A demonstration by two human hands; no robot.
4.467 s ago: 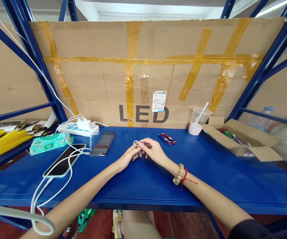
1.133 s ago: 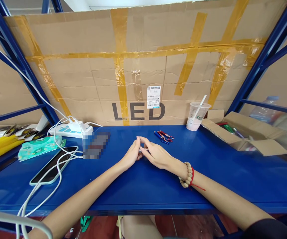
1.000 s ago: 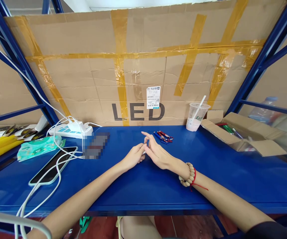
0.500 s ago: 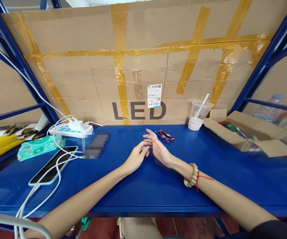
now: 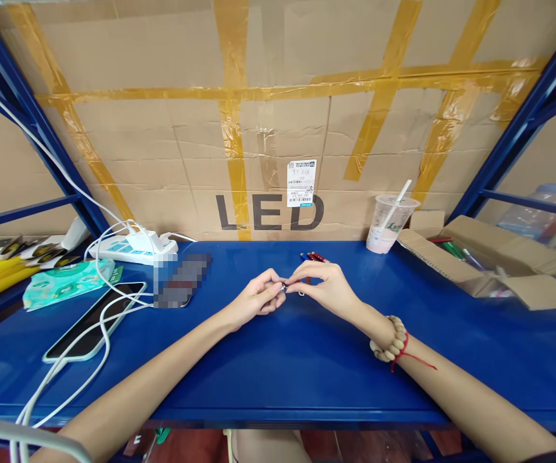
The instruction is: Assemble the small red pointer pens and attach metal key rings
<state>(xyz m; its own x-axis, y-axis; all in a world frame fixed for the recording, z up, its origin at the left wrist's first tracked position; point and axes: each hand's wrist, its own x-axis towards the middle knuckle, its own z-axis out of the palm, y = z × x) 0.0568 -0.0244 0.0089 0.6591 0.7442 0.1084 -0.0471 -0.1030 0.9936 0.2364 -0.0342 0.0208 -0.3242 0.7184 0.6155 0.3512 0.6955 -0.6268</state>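
Note:
My left hand [image 5: 260,294] is closed, its thumb and fingertips gripping a small dark, shiny piece [image 5: 283,287] above the blue tabletop. From the other side, my right hand [image 5: 332,289] pinches at the same piece with thumb and forefinger. The piece is mostly covered by fingers, so its kind cannot be made out. Just behind my right hand lie blue and red pen-like metal items [image 5: 315,256], partly hidden by that hand. A small pale loop [image 5: 301,293] shows under the right fingers.
A plastic cup with a straw [image 5: 390,224] and an open cardboard box [image 5: 481,257] stand at right. To the left are a power strip [image 5: 114,248], a phone [image 5: 95,321] under white cables, and a green tissue pack [image 5: 68,283]. A large carton [image 5: 181,161] backs the shelf.
Both hands, loosely extended with fingertips meeting before, are now closed around the small dark piece. My right hand has shifted right and covers more of the pen-like items. The view has moved slightly.

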